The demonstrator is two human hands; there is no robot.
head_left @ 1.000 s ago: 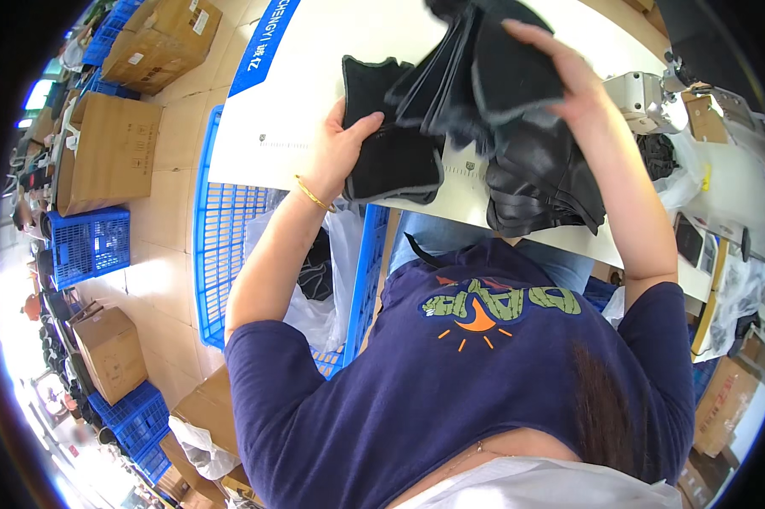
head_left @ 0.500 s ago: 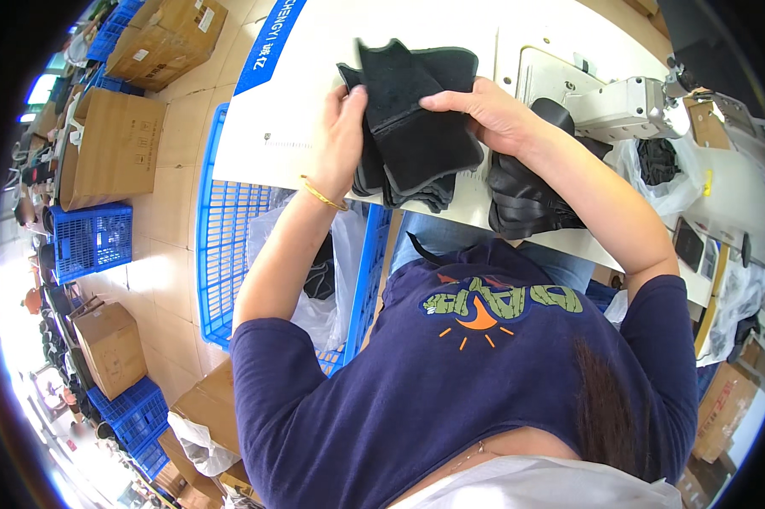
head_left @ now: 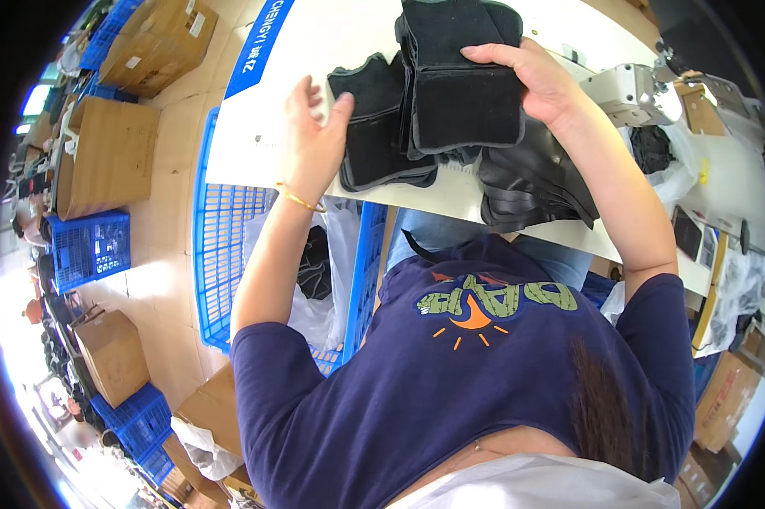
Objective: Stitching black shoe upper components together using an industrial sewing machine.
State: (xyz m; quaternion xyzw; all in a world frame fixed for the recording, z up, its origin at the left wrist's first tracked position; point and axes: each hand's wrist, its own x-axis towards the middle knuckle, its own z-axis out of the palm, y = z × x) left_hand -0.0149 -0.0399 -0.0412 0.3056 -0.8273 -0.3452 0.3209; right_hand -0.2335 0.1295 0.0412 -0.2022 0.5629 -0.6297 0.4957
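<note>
Black fabric pieces (head_left: 463, 93), top centre: right hand (head_left: 539, 81) has fingers clamped on the stack, lifting it; left hand (head_left: 315, 140), fingers spread, steadies the lower piece (head_left: 374, 144) on the white table (head_left: 264, 144).

bare white tabletop (head_left: 332, 42) open left of left hand (head_left: 310, 140), right side blocked by stacked black leather pieces (head_left: 527, 182) and white sewing machine (head_left: 633, 93)
</note>
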